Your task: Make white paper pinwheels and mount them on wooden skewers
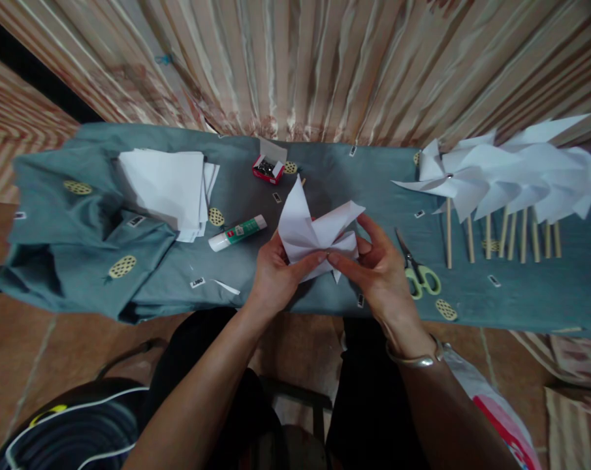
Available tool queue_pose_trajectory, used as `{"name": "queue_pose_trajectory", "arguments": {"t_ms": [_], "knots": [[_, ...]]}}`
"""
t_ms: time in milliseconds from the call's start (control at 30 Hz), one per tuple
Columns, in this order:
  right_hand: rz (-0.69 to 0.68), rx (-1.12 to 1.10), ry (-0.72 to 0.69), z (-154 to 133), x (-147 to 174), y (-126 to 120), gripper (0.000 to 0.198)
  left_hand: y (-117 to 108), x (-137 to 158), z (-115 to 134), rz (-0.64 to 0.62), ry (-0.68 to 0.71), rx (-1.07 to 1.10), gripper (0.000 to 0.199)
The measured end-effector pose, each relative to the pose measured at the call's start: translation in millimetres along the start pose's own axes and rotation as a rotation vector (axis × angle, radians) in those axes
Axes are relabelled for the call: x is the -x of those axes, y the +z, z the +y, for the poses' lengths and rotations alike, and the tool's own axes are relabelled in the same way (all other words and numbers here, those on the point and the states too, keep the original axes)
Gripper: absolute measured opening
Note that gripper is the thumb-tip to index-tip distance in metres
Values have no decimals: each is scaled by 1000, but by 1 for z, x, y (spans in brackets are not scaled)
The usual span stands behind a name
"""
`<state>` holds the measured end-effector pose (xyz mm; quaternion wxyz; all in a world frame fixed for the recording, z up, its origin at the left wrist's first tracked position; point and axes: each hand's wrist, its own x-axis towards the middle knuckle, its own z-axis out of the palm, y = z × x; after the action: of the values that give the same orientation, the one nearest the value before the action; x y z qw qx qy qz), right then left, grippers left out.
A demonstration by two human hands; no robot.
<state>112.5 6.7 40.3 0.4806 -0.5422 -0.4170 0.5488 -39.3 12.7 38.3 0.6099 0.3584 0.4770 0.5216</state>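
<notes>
A white paper pinwheel (319,235) is held between both hands above the cloth-covered table, its blades folded toward the middle. My left hand (275,271) grips its left side, thumb pressed near the centre. From the right, my right hand (378,267) pinches it, and that thumb meets the left one beside a small dark pin head (327,253). Just behind the paper, the tip of a wooden stick (303,181) shows; the rest of it is hidden. A glue stick (237,233) lies left of my hands, and green-handled scissors (420,274) lie to the right.
Finished pinwheels (515,173) on wooden sticks lie overlapped at the right. A stack of white paper (165,189) is at the left. An open red box (269,168) of small pins stands at the back. The grey-green tablecloth (358,183) bunches up at the left.
</notes>
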Motion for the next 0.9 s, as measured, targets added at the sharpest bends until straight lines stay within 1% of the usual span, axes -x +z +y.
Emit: {"name": "queue_pose_trajectory", "arguments": {"t_ms": [100, 200, 367, 600, 733, 900], "knots": [[7, -20, 39, -6, 1, 1, 85, 0, 1, 1, 1, -18, 14, 41], [15, -20, 46, -10, 1, 2, 83, 0, 2, 2, 7, -24, 19, 40], [9, -3, 33, -10, 2, 3, 80, 1, 4, 3, -2, -49, 25, 36], [8, 2, -9, -8, 4, 5, 76, 2, 4, 2, 2, -44, 68, 33], [36, -13, -12, -9, 5, 7, 77, 2, 5, 1, 23, -55, 73, 28], [65, -3, -25, -10, 6, 9, 78, 2, 6, -2, 37, -28, 71, 23]]}}
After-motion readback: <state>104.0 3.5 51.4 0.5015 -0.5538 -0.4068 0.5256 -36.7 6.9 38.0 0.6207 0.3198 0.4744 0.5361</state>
